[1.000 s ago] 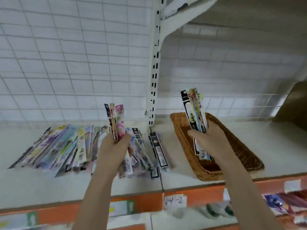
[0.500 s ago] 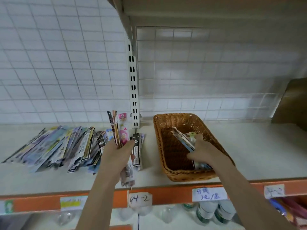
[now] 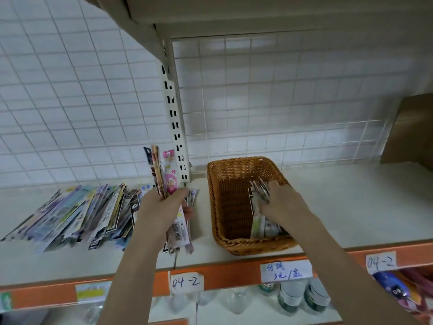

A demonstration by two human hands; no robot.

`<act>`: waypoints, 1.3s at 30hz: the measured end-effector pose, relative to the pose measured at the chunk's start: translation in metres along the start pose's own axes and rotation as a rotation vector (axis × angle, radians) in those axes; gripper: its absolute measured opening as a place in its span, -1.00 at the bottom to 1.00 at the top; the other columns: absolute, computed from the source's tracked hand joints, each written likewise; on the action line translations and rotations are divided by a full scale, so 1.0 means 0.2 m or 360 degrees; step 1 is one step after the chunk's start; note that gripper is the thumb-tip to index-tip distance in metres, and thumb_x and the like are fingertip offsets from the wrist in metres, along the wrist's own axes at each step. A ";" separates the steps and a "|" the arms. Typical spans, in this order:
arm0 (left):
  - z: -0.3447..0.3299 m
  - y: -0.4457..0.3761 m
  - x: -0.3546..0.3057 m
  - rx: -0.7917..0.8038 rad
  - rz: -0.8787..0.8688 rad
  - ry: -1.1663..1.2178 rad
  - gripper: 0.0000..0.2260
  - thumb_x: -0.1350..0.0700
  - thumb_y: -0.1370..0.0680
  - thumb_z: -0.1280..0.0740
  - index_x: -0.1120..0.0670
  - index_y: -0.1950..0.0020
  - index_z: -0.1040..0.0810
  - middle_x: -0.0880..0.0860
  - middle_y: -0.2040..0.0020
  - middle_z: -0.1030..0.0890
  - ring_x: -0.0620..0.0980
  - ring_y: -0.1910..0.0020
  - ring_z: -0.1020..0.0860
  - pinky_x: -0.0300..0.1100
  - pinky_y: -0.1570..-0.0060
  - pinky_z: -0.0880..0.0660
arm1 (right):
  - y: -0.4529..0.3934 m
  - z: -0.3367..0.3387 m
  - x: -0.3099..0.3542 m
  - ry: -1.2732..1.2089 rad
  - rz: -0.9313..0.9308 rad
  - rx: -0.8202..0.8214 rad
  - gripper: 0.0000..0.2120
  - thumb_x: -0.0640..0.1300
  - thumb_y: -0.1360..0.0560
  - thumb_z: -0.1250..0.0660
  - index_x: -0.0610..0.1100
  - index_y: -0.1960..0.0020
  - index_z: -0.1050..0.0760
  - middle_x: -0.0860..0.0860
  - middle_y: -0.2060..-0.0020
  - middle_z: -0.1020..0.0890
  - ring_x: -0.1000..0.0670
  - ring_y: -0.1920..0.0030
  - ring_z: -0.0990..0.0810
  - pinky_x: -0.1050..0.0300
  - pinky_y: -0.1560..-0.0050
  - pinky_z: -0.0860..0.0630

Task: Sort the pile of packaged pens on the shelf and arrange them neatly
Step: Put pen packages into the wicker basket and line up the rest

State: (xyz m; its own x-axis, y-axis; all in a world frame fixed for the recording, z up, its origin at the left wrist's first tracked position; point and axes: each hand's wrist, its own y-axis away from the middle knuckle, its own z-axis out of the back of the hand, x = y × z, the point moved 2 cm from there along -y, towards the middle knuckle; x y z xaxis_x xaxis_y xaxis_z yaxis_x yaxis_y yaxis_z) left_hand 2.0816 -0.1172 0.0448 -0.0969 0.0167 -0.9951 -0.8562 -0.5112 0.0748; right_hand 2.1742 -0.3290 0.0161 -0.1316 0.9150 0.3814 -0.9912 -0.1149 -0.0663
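Now left hand (image 3: 161, 207) fingers pinching upright pen packets (image 3: 164, 174), right hand (image 3: 281, 200) fingers gripping packets (image 3: 259, 191) inside wicker basket (image 3: 218, 207)

Colourful packaged pens (image 3: 77, 214) fanned flat on shelf (image 3: 351, 207); more lie inside wicker basket (image 3: 225, 207)

1 wicker basket (image 3: 236, 207), 2 hands, 3 handwritten labels on the shelf (image 3: 351, 207) edge, and 1 fanned pile of pen packets (image 3: 77, 214), too overlapped to count.
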 end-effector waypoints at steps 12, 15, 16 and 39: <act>-0.55 -0.07 -0.09 0.0591 0.0151 -0.0439 -0.85 0.17 -0.49 -0.37 0.07 0.09 -0.39 0.18 0.24 -0.55 0.14 0.31 -0.61 0.07 0.16 -0.64 | -0.09 0.04 -0.45 -0.0246 -0.0172 -0.0590 -0.81 -0.19 -0.56 -0.18 -0.25 0.00 -0.54 -0.12 0.20 -0.58 -0.12 0.24 -0.51 0.15 0.29 -0.37; -0.61 -0.08 -0.04 0.0625 0.0208 -0.0724 -0.51 0.05 -0.43 -0.42 0.09 -0.26 -0.30 0.23 -0.11 -0.52 0.20 -0.02 -0.60 0.07 -0.06 -0.57 | -0.09 -0.07 -0.56 -0.0194 -0.0260 -0.0495 -0.80 -0.21 -0.53 -0.19 -0.30 0.02 -0.55 -0.23 0.14 -0.59 -0.23 0.10 -0.55 0.06 0.19 -0.43; -0.62 -0.08 -0.03 0.0622 0.0213 -0.0873 -0.33 0.03 -0.45 -0.42 0.11 -0.43 -0.15 0.20 -0.21 -0.47 0.13 -0.04 -0.57 -0.06 -0.03 -0.56 | -0.09 -0.10 -0.56 -0.0177 -0.0237 -0.0487 -0.80 -0.21 -0.52 -0.20 -0.31 0.01 -0.55 -0.25 0.12 -0.58 -0.25 0.05 -0.54 0.01 0.14 -0.45; -0.24 -0.08 0.07 -0.0009 -0.0847 -0.1229 -0.81 0.08 -0.55 -0.29 0.11 -0.10 -0.58 0.01 -0.02 -0.64 -0.05 -0.03 -0.58 -0.27 -0.05 -0.44 | -0.08 0.16 -0.21 -0.0501 0.0143 -0.0486 -0.87 -0.19 -0.54 -0.20 -0.11 0.07 -0.53 0.02 0.22 -0.61 -0.02 0.21 -0.56 0.14 0.17 -0.48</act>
State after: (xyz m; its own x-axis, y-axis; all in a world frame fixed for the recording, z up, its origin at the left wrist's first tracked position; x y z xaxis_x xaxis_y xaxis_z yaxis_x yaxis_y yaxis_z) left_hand 2.1186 -0.1509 0.0263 -0.0053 0.8144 -0.5802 -0.8825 -0.2767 -0.3804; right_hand 2.1947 -0.3776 0.0314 -0.2623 0.7388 0.6208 -0.9315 -0.0257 -0.3629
